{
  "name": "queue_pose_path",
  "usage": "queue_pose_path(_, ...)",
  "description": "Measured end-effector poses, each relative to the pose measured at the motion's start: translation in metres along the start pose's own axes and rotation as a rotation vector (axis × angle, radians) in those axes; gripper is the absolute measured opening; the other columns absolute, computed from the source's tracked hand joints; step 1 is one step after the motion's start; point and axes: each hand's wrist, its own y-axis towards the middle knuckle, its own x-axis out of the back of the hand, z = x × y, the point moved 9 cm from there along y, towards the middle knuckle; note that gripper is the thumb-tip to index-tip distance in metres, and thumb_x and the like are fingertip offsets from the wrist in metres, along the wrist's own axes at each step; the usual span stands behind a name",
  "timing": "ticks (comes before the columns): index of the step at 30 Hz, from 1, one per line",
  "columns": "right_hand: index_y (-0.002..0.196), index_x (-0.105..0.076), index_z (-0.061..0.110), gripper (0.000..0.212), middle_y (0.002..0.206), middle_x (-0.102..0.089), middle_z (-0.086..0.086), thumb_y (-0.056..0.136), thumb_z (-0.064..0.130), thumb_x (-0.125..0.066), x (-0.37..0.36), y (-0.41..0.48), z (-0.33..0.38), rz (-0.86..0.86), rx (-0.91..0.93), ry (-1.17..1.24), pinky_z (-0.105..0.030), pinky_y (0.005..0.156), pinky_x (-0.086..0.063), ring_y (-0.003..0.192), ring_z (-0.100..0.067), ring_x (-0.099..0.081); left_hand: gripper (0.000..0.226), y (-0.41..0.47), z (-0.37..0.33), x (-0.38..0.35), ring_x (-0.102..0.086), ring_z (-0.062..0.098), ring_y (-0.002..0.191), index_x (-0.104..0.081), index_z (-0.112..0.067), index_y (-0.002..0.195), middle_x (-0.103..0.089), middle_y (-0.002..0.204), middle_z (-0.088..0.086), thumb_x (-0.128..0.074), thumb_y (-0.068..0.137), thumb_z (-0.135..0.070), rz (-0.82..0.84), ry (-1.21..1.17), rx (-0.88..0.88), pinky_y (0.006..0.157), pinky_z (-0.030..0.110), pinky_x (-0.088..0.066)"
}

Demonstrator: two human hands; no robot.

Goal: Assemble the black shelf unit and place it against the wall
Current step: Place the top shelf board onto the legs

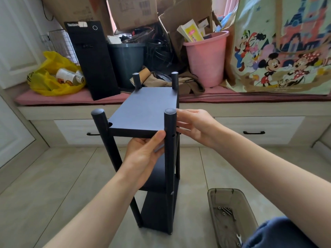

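A black shelf unit [145, 110] of flat matte boards and four round posts stands upright on the pale tiled floor, mid-scene, near the drawer bench; its near left post [105, 140] leans slightly outward, with an open notch showing at the top board's corner; lower boards sit beneath; the left hand [143, 158] reaches under the top board's near edge, thumb straight along that edge, fingers extended beneath it toward the near right post [170, 158]; the right hand [193, 126] is just right of that post, fingers straight and slightly apart, tips touching it; near right lies a translucent brown plastic tray [215, 196] holding metal screws [226, 211].
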Motion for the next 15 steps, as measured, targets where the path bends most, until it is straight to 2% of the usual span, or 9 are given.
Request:
queue_pose_path(3, 0.111, -0.068, 0.007, 0.025, 0.105, -0.076, -0.009, 0.094, 0.025, -0.067, 0.022, -0.001, -0.01, -0.062, -0.05, -0.017, -0.038, 0.093, -0.057, 0.104, -0.024, -0.071, 0.023, 0.0, 0.0, -0.002, -0.072, 0.03, 0.108, -0.08, -0.017, 0.101, -0.074, 0.115, 0.014, -0.067, 0.083, -0.019, -0.008, -0.003, -0.002, 0.082, 0.032, -0.059)
queue_pose_path(7, 0.1, -0.069, 0.009, 0.011, 0.108, -0.075, -0.009, 0.093, 0.018, -0.068, 0.056, -0.007, -0.041, -0.059, -0.195, -0.246, -0.031, 0.08, -0.058, 0.102, -0.026, -0.07, 0.028, 0.001, 0.0, 0.001, -0.071, 0.032, 0.109, -0.074, -0.01, 0.109, -0.074, 0.116, 0.015, -0.067, 0.083, -0.019, -0.011, 0.013, -0.011, 0.083, 0.033, -0.059)
queue_pose_path(10, 0.11, -0.066, 0.009, 0.021, 0.11, -0.073, -0.008, 0.093, 0.021, -0.069, 0.082, -0.01, -0.064, 0.014, -0.318, -0.453, -0.03, 0.082, -0.058, 0.105, -0.024, -0.069, 0.029, 0.002, 0.001, 0.002, -0.07, 0.031, 0.111, -0.071, -0.01, 0.112, -0.074, 0.117, 0.014, -0.066, 0.086, -0.018, 0.01, 0.021, -0.014, 0.085, 0.034, -0.058)
queue_pose_path(13, 0.114, -0.063, 0.01, 0.026, 0.111, -0.073, -0.008, 0.093, 0.025, -0.068, 0.11, -0.012, -0.092, 0.033, -0.39, -0.535, -0.036, 0.089, -0.058, 0.105, -0.024, -0.068, 0.023, 0.003, 0.001, 0.001, -0.07, 0.031, 0.112, -0.075, -0.012, 0.109, -0.074, 0.118, 0.013, -0.063, 0.09, -0.016, 0.052, 0.028, -0.027, 0.087, 0.034, -0.058)
queue_pose_path(15, 0.116, -0.058, 0.01, 0.028, 0.112, -0.07, -0.009, 0.096, 0.029, -0.063, 0.131, -0.016, -0.127, -0.014, -0.443, -0.581, -0.037, 0.082, -0.058, 0.104, -0.025, -0.067, 0.023, 0.004, 0.001, 0.002, -0.069, 0.031, 0.114, -0.074, -0.012, 0.11, -0.073, 0.119, 0.013, -0.062, 0.092, -0.016, 0.068, 0.038, -0.032, 0.088, 0.034, -0.057)
